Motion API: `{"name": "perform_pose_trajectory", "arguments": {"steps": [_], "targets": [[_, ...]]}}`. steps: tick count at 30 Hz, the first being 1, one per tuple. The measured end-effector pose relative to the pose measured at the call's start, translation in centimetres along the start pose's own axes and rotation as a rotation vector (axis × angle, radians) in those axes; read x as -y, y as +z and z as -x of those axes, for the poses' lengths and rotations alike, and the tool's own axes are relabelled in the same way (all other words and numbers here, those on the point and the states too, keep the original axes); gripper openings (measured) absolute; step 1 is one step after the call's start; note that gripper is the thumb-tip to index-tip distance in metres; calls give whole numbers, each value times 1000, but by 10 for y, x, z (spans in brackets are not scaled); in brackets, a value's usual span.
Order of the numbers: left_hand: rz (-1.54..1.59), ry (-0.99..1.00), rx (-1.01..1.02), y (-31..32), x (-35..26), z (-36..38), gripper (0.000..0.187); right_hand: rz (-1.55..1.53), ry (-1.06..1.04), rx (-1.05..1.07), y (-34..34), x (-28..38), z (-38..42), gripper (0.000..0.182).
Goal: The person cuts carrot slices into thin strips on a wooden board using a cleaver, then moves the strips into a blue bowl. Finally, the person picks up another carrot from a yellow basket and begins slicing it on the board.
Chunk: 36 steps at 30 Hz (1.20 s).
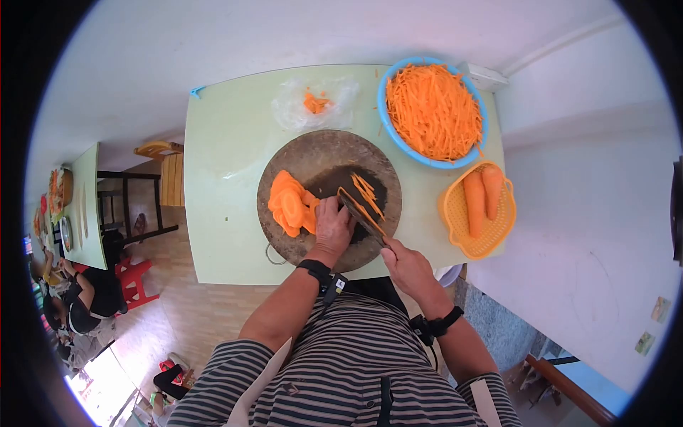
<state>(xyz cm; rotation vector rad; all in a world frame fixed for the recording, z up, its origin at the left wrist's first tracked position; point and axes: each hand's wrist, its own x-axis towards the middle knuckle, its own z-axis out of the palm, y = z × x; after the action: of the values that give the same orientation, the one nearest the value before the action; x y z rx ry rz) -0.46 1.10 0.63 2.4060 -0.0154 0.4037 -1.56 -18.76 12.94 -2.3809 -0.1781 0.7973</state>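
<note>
The round chopping board (299, 158) sits on the pale green table (220, 164). The left hand (334, 228) is on the board with its fingers bent, close beside the knife blade. It touches the edge of the carrot slices (286, 203), but I cannot tell what is under its fingers. The right hand (409, 267) is closed around the handle of the knife (364, 217), at the near right edge of the board. The slices lie in a pile on the board's left side. Thin carrot strips (364, 187) lie on its right side. Past the board's far edge is a clear plastic bag (343, 92) with orange bits (316, 104). Beyond the board to the far right, a blue bowl (382, 107) is full of carrot shreds (434, 110). Right of the board, a yellow basket (448, 213) holds two whole carrots (474, 203).
</note>
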Motion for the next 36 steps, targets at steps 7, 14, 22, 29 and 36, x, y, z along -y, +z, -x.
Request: {"name": "perform_pose_trajectory", "arguments": {"steps": [7, 14, 22, 29, 36], "targets": [[-34, 4, -42, 1, -3, -1, 18, -43, -45, -59, 14, 2, -43, 40], [8, 12, -79, 7, 1, 0, 23, -116, -71, -70, -4, -9, -15, 38], [7, 6, -23, 0, 0, 0, 32, 27, -57, -54, 7, -11, 5, 38], [-1, -5, -2, -1, -1, 2, 34, 100, -26, -54, 11, 9, -26, 40], [18, 8, -102, 7, -1, -1, 21, -160, -72, -144, 13, -11, -40, 38]]}}
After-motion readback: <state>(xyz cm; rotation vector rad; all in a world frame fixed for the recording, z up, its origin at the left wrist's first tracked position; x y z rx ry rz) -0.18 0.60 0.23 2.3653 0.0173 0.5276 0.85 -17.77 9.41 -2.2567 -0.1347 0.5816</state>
